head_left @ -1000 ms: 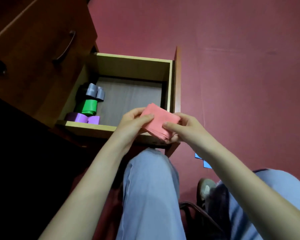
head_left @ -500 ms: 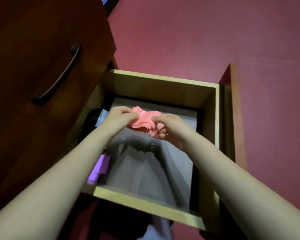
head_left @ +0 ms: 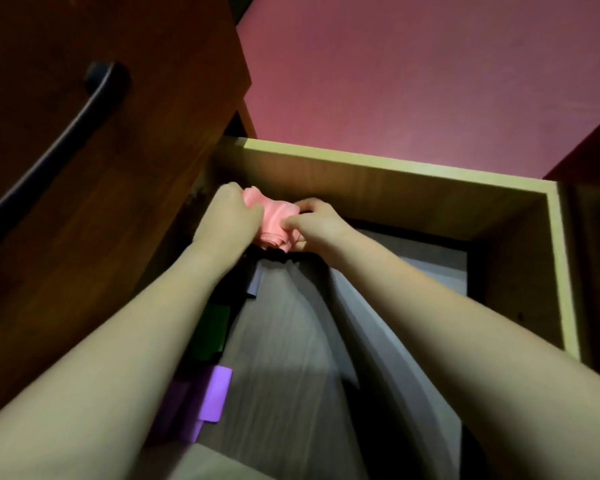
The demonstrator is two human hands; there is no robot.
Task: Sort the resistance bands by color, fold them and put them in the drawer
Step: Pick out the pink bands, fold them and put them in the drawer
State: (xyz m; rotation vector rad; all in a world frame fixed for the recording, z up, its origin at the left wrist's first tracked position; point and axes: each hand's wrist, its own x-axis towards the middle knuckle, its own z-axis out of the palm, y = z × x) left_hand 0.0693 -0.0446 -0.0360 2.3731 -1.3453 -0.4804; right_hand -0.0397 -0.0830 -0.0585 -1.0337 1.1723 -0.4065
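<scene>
Both my hands hold a folded pink resistance band (head_left: 274, 220) low in the far left corner of the open drawer (head_left: 395, 188). My left hand (head_left: 227, 220) grips its left side; my right hand (head_left: 314, 225) pinches its right side. Along the drawer's left wall lie a grey band (head_left: 253, 284), a green band (head_left: 213, 332) and a purple band (head_left: 212, 398), partly hidden under my left forearm.
The dark wooden cabinet front with a black handle (head_left: 66, 129) rises at the left. The drawer's grey floor (head_left: 291, 375) stretches between my forearms. Red flooring (head_left: 413, 71) lies beyond the drawer.
Both hands moved the pink band from above the drawer's front edge down and forward into its far left corner. The camera came closer over the drawer.
</scene>
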